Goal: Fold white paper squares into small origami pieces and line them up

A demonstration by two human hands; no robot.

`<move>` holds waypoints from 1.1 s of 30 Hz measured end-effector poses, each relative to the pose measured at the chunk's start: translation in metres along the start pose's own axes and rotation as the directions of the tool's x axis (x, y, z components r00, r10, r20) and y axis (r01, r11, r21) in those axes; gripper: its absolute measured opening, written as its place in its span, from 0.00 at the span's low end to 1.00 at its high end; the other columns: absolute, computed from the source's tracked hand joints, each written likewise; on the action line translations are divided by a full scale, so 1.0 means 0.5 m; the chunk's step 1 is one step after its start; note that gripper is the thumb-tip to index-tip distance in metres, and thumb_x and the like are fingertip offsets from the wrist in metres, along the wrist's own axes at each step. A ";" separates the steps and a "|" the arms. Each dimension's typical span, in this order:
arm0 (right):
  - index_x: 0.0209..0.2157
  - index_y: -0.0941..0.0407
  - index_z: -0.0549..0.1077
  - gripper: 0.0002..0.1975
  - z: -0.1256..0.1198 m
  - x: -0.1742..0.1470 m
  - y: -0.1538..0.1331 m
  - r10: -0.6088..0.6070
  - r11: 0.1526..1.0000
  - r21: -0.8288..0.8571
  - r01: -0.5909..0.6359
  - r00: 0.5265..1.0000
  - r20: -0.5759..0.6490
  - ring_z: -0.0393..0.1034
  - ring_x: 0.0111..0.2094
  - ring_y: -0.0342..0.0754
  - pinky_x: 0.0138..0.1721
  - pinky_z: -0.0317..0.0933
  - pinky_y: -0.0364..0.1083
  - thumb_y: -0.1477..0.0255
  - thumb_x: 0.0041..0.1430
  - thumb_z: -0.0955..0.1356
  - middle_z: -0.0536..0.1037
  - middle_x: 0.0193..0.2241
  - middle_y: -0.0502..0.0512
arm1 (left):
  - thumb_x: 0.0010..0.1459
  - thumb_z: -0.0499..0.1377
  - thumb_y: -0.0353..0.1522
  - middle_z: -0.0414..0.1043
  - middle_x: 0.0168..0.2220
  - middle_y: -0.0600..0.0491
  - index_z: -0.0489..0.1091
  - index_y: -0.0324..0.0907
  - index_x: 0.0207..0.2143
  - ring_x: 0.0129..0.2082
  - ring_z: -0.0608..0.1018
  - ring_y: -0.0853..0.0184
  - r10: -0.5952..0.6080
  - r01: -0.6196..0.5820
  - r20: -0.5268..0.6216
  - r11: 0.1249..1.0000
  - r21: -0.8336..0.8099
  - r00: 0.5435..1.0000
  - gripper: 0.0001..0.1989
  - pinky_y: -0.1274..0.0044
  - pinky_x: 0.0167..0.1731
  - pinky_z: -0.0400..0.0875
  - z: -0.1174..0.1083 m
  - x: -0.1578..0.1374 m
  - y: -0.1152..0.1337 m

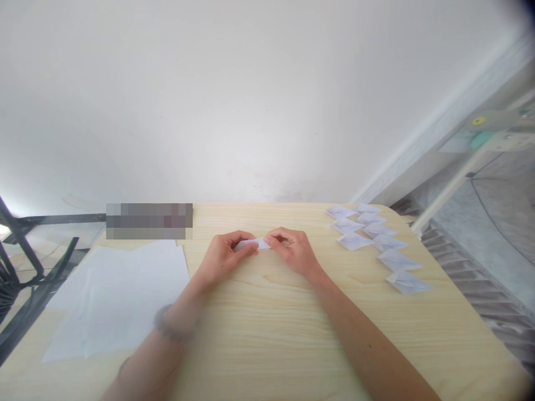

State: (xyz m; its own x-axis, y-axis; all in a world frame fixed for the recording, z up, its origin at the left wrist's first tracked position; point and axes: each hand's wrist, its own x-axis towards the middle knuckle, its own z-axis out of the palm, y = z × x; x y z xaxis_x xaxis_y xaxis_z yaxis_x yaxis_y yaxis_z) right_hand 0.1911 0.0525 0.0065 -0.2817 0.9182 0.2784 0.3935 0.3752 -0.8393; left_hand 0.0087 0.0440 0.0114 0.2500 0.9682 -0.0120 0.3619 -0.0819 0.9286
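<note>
A narrow folded strip of white paper (262, 244) is held level between my two hands, just over the middle of the table. My left hand (228, 253) pinches its left end between thumb and fingers. At the right end, the thumb and fingertips of my right hand (293, 249) grip it. Part of the folded paper is hidden behind my fingers. On the right side of the table stand several folded white paper shapes (404, 281) with pointed ends, set out in two slanting rows.
Loose white paper sheets (121, 295) lie overlapping at the left. A blurred-out dark object (148, 220) sits at the back left edge. The light wooden table (267, 340) meets a white wall (251, 100). Black metal bars (25, 267) stand beyond its left side, a pale pole (451, 184) beyond its right.
</note>
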 end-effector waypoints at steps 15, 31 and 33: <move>0.28 0.58 0.71 0.12 -0.004 0.006 0.008 0.146 0.973 0.188 -0.134 0.988 -0.049 0.63 0.19 0.38 0.22 0.58 0.38 0.64 0.53 0.63 0.69 0.18 0.48 | 0.50 0.57 0.40 0.74 0.37 0.48 0.68 0.37 0.43 0.34 0.77 0.64 -0.143 0.170 0.099 0.911 -0.375 0.985 0.20 0.74 0.38 0.71 -0.008 0.012 -0.001; 0.37 0.53 0.71 0.12 -0.010 0.006 0.013 -0.053 0.954 0.296 0.050 0.999 0.000 0.63 0.47 0.46 0.44 0.64 0.45 0.72 0.48 0.67 0.69 0.43 0.54 | 0.49 0.58 0.40 0.75 0.30 0.50 0.62 0.39 0.48 0.33 0.76 0.64 -0.083 0.074 -0.011 0.933 -0.353 0.996 0.24 0.72 0.38 0.70 -0.008 0.012 0.005; 0.42 0.52 0.68 0.17 -0.010 0.006 0.011 -0.017 0.958 0.286 0.011 1.000 0.018 0.64 0.46 0.46 0.44 0.63 0.46 0.71 0.47 0.67 0.70 0.43 0.54 | 0.49 0.58 0.40 0.75 0.29 0.52 0.57 0.41 0.52 0.32 0.77 0.66 -0.081 0.068 -0.028 0.942 -0.330 0.996 0.29 0.71 0.40 0.68 -0.009 0.011 0.004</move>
State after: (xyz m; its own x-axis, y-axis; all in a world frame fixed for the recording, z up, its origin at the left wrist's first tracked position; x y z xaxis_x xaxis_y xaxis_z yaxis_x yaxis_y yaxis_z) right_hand 0.1967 0.0579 0.0048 -0.3042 0.9093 0.2839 0.1236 0.3331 -0.9347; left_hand 0.0067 0.0504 0.0148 0.1948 0.9778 -0.0771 0.0612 0.0663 0.9959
